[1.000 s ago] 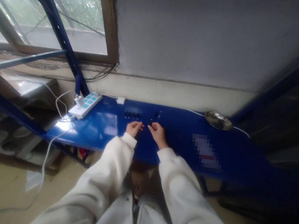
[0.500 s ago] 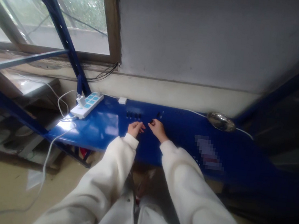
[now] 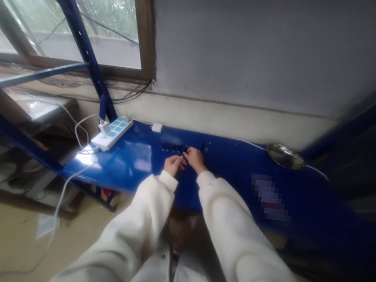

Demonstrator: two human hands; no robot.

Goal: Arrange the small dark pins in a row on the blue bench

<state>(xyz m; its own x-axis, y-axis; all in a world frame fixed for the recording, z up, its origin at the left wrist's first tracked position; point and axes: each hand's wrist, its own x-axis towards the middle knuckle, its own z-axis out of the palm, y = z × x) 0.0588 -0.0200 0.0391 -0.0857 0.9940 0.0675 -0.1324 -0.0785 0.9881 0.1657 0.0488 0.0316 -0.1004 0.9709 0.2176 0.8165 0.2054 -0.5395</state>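
Several small dark pieces point(image 3: 171, 147) stand in a row on the blue shelf point(image 3: 136, 171), too small to name. At the right end of this row my right hand point(image 3: 194, 158) pinches a small dark piece point(image 3: 186, 149) between thumb and fingertips. Just left of it and nearer to me, my left hand point(image 3: 173, 164) hovers with its fingers curled and drawn together; what they hold, if anything, I cannot make out. Beyond my right hand lies another small dark piece point(image 3: 203, 146) with a tiny light bit beside it.
A white power strip point(image 3: 112, 132) with a plug in it lies at the left, its cord hanging off the shelf. A white adapter point(image 3: 156, 127) sits by the wall. A shiny metal oval object point(image 3: 286, 156) lies at the back right. A blue post point(image 3: 83, 41) rises at the left.
My right hand has moved left and forward with the small dark piece, to the end of the row. My left hand has stayed about where it was. The view has shifted slightly.
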